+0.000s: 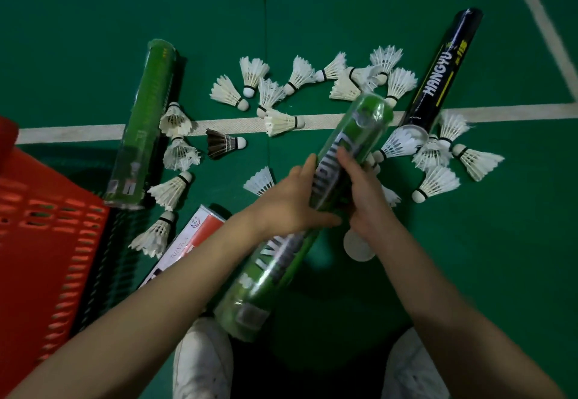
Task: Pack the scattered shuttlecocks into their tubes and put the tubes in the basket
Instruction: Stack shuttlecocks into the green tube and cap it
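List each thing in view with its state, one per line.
Held green tube: tilted, off the floor, gripped by left hand and right hand.
Second green tube: lying on floor.
Black tube: lying on floor.
Red-and-white tube: lying, partly hidden.
Shuttlecocks: scattered, unpacked.
Red basket: inside not visible.

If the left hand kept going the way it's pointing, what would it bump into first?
The green tube, which the left hand is holding. Right past it comes the right hand, gripping the same tube, though depth is hard to judge.
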